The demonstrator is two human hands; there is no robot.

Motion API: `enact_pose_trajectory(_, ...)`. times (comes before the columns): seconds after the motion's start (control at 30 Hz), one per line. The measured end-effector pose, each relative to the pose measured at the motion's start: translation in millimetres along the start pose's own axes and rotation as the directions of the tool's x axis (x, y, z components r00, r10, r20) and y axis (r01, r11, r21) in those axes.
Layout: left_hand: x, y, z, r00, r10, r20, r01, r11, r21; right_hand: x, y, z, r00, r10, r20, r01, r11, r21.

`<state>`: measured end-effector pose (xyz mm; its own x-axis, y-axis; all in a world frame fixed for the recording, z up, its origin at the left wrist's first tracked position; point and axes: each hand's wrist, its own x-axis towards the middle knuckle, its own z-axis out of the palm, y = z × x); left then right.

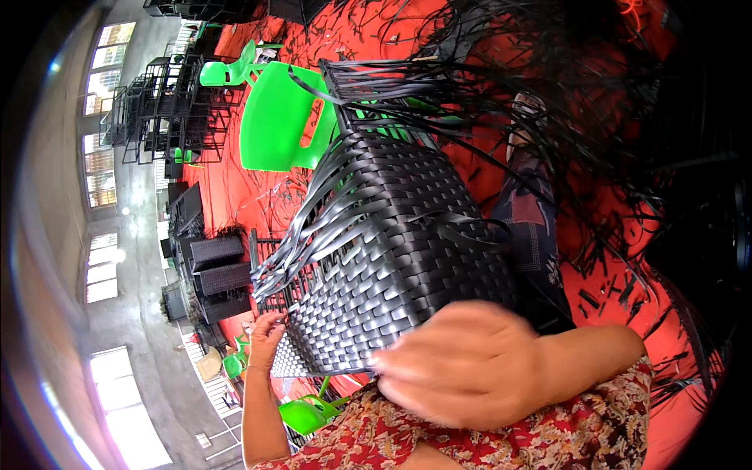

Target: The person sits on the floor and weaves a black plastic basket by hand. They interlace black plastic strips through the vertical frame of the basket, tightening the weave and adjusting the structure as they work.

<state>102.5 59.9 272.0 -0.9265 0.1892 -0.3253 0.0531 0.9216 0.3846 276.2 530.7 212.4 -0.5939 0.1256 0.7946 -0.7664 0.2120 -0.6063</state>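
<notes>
Red floor [223,192], littered with black strips [501,51], meets a wall with bright windows [129,399]. I see the black weave [368,286] centrally, beside a green chair [274,125]. Left hand [266,341] curls at its left end; right hand [462,364] blurs over its near corner. I can't tell either grip's hold.
</notes>
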Motion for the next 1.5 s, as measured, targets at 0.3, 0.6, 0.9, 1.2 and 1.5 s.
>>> enact_pose_trajectory(0.3, 2.0, 21.0, 15.9, 0.982, 0.173, -0.076, -0.149, 0.955, 0.257, -20.4, 101.0, -45.9, 0.491, 0.836, 0.245, -0.770, 0.286, 0.570)
enact_pose_trajectory(0.6, 5.9, 15.7, 8.8, 0.972, 0.214, -0.094, -0.176, 0.935, 0.309, 14.0, 103.5, -58.3, 0.456, 0.771, 0.445, -0.856, 0.244, 0.455)
enact_pose_trajectory(0.9, 8.5, -3.9, 3.0, 0.980, 0.177, -0.091, -0.148, 0.952, 0.267, 58.6, 90.9, -106.5, 0.493, 0.667, 0.559, -0.868, 0.421, 0.263)
enact_pose_trajectory(1.2, 7.9, 24.2, 7.7, 0.975, 0.204, -0.085, -0.176, 0.949, 0.263, 46.5, 68.5, -100.9, 0.655, 0.593, 0.468, -0.750, 0.585, 0.308)
enact_pose_trajectory(1.5, -0.5, 5.1, 1.7, 0.963, 0.225, -0.147, -0.173, 0.937, 0.304, 39.5, 81.0, -71.5, 0.999, 0.043, 0.002, -0.026, 0.642, -0.766)
